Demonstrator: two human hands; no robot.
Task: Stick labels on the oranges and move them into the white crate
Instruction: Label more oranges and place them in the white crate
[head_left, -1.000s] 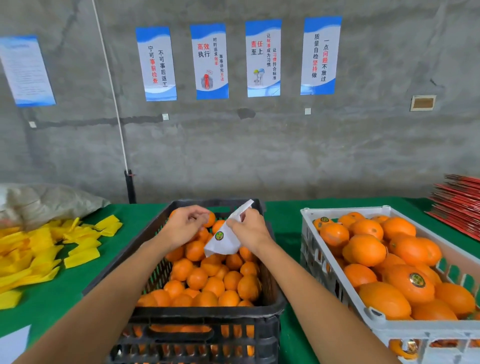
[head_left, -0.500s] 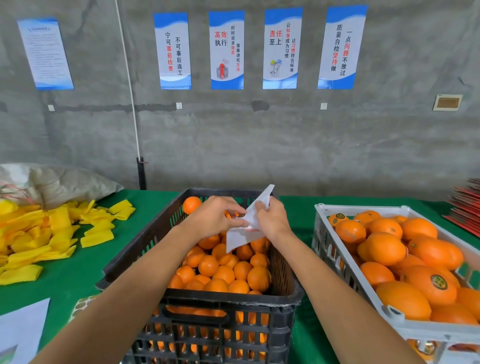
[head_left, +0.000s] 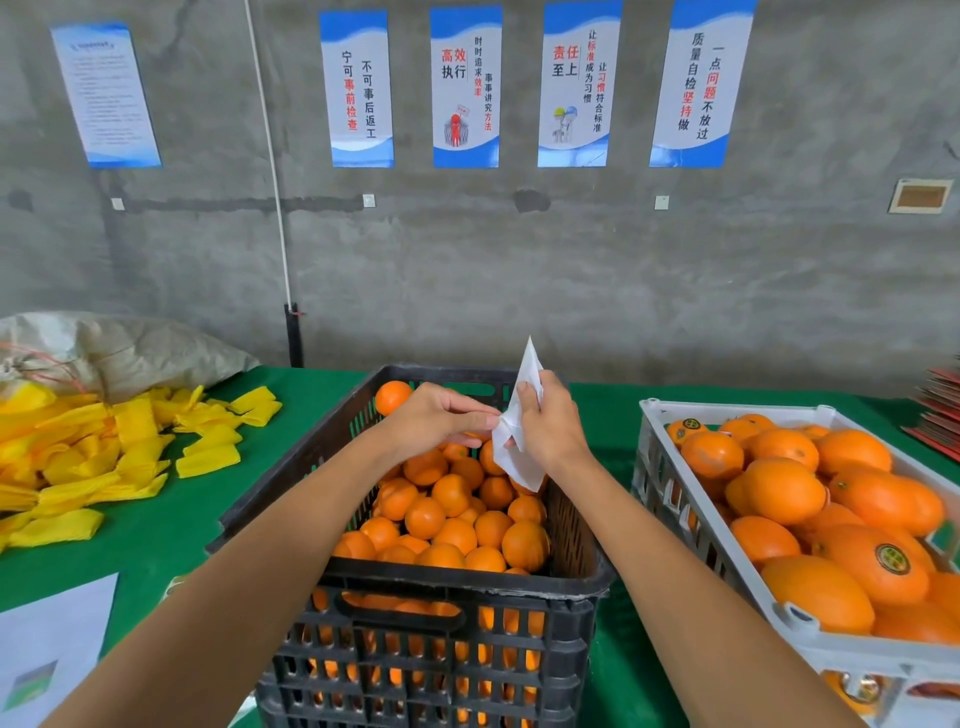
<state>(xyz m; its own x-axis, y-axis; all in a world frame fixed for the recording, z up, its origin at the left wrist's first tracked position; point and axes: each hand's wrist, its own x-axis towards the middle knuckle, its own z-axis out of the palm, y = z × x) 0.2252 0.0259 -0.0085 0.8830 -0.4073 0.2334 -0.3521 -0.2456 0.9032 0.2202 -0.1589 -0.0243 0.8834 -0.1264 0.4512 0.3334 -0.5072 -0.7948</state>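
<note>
Where the fingertips of the two hands meet above the black crate (head_left: 426, 582), a white label sheet (head_left: 519, 441) is held: thin, glossy paper, creased, one pointed corner standing up past the knuckles, the lower end hanging loose. Right hand (head_left: 550, 423): fingers and thumb curled round the sheet's upper half, grasping it. Left hand (head_left: 441, 423): fingers bent, tips pinched at the sheet's left edge; whether a label is caught between them cannot be told.

Black crate: one, rigid plastic, lattice walls with a handle slot in the near wall, on the green cloth (head_left: 171, 525). Contents: small oranges (head_left: 452, 519), round, matte, dimpled skin, heaped below the rim; too many to count. One lies alone at the far left corner. No sticker is legible on them.

White crate (head_left: 691, 499): one, slotted plastic, tilted, to the right of the black crate and apart from it. Contents: larger oranges (head_left: 779, 488), several oval; about a dozen show. Two carry a round dark sticker with a gold rim, one at the far left corner, one (head_left: 891, 558) near the front.

Table covering: green cloth, smooth. At left, a heap of yellow foam sleeves (head_left: 104, 452), flat, ribbed, uncounted; behind them one grey woven sack (head_left: 114, 348). At right edge, a stack of red sheets (head_left: 940, 415). Near left corner, one white printed paper (head_left: 47, 644).

Wall: bare grey concrete; five blue-and-white posters (head_left: 465, 85), four in a row, one apart at left.
</note>
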